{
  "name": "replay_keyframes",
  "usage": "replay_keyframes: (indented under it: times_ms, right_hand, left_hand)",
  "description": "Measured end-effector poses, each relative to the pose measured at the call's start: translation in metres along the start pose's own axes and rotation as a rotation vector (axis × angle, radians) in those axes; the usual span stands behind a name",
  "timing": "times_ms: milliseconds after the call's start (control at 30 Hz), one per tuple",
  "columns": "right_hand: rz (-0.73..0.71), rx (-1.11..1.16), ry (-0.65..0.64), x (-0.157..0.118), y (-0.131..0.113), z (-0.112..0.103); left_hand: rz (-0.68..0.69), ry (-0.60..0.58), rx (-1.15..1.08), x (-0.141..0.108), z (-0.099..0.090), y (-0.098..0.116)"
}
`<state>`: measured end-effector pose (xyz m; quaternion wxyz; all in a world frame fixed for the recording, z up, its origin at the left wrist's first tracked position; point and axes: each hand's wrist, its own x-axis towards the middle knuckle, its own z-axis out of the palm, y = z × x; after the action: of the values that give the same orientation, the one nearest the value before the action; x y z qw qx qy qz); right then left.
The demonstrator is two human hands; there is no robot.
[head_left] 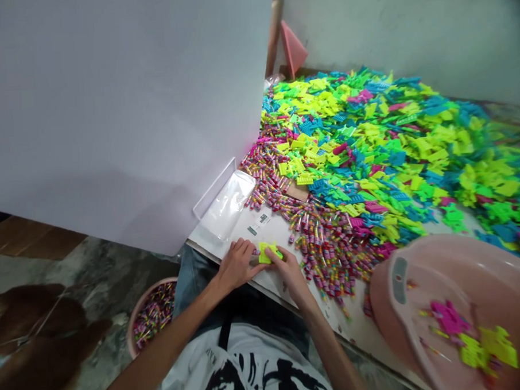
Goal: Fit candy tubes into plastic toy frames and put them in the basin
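Note:
Close to the table's front edge, my right hand (288,269) has its fingers closed on a bright yellow plastic piece (267,253). My left hand (238,264) is just left of that piece, its fingers bent together around a small pink candy-like tube (256,252) that shows only in part. The two hands nearly meet at the yellow piece. Just beyond them lies a stack of clear plastic bags (229,204). A heap of small wrapped tubes (322,244) spreads to the right of my hands.
Yellow, green, blue and pink plastic pieces (369,138) are piled at the back right. A pink basin (388,321) with a few pieces stands at the right. A tub of tubes (155,314) is on the floor at left. A large pale panel (122,109) rises at the left.

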<state>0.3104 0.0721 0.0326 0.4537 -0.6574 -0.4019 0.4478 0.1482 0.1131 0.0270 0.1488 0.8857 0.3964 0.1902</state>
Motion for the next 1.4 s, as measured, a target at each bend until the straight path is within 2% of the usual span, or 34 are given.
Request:
replay_keyframes:
  times_ms: [133,200,267,367,467,600,700,767,867,1000,1100,1233,1400]
  right_hand:
    - [0.070,0.080,-0.022,-0.005,-0.013,-0.021]
    - [0.097,0.165,0.073,-0.009,-0.027,-0.044]
    - [0.103,0.375,0.243,-0.015,-0.043,-0.072]
    - [-0.046,0.645,0.361,-0.025,-0.058,-0.112]
    - [-0.156,0.646,0.378,-0.029,-0.052,-0.129]
    - [-0.086,0.485,0.214,-0.019,-0.028,-0.111]
    - [-0.086,0.247,0.181,0.003,-0.023,-0.091]
    - [-0.159,0.097,0.207,0.027,-0.028,-0.083]
    - [-0.302,-0.126,0.276,0.078,-0.042,-0.080]
    - [-0.320,-0.244,0.411,0.152,-0.054,-0.079]
    - [-0.278,-0.307,0.538,0.188,-0.057,-0.074]
    - [-0.269,-0.306,0.585,0.202,-0.063,-0.071]
    - [-0.291,-0.152,0.537,0.188,-0.077,-0.081]
  left_hand:
    - [-0.020,0.038,-0.062,-0.001,-0.005,-0.001]
    - [-0.066,0.089,-0.101,-0.001,-0.007,-0.001]
    - [-0.122,0.143,-0.122,0.001,-0.006,-0.001]
    - [-0.148,0.185,-0.099,0.013,-0.003,0.001]
    - [-0.118,0.197,-0.049,0.037,0.000,0.001]
    - [-0.082,0.213,0.063,0.078,0.002,-0.011]
    - [-0.074,0.228,0.146,0.097,0.007,-0.024]
    - [-0.083,0.243,0.195,0.100,0.011,-0.028]
    - [-0.091,0.275,0.249,0.098,0.015,-0.029]
    - [-0.055,0.301,0.280,0.096,0.017,-0.028]
    - [-0.041,0.321,0.279,0.097,0.018,-0.028]
    - [-0.047,0.348,0.254,0.099,0.020,-0.028]
    - [-0.050,0.386,0.161,0.100,0.022,-0.032]
